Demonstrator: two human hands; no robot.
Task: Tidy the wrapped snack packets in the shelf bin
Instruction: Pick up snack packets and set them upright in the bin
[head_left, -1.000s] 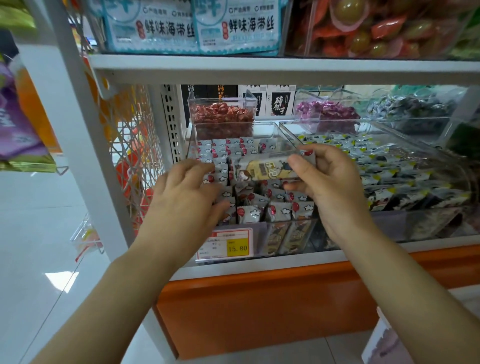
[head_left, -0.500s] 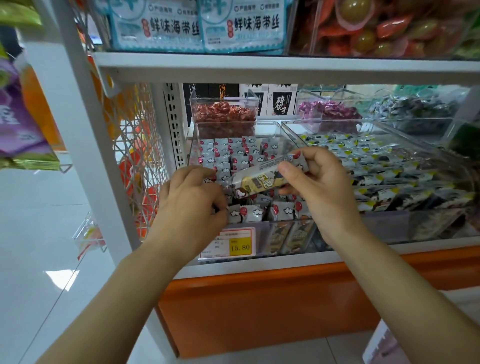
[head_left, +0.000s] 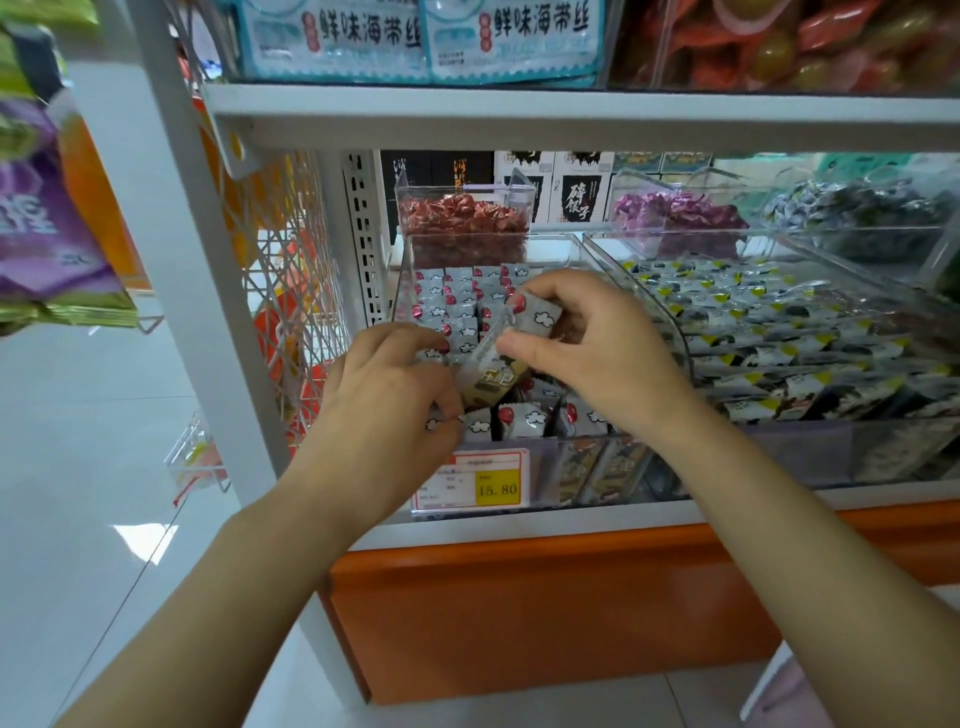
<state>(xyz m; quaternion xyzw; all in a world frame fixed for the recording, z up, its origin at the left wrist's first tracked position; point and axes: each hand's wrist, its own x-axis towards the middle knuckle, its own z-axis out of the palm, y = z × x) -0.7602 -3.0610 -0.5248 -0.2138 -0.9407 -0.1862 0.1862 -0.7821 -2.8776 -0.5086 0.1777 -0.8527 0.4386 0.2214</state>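
The white metal shop shelf (head_left: 519, 525) carries a row of clear plastic bins. The task bin (head_left: 402, 280) sits above the yellow price tag (head_left: 496, 488) and holds grey-white wrapped snack packets (head_left: 457, 312) printed with clouds and red dots.

My right hand (head_left: 597, 353) pinches one long beige-faced packet (head_left: 491, 376) between thumb and fingertips, over the front of the bin. Its long axis slopes from the right hand down and left. The lower end lies just beside my left hand (head_left: 384, 395), which is the nearer hand to it.

The left fingers curl down into the front row. I cannot tell whether they grip a packet.
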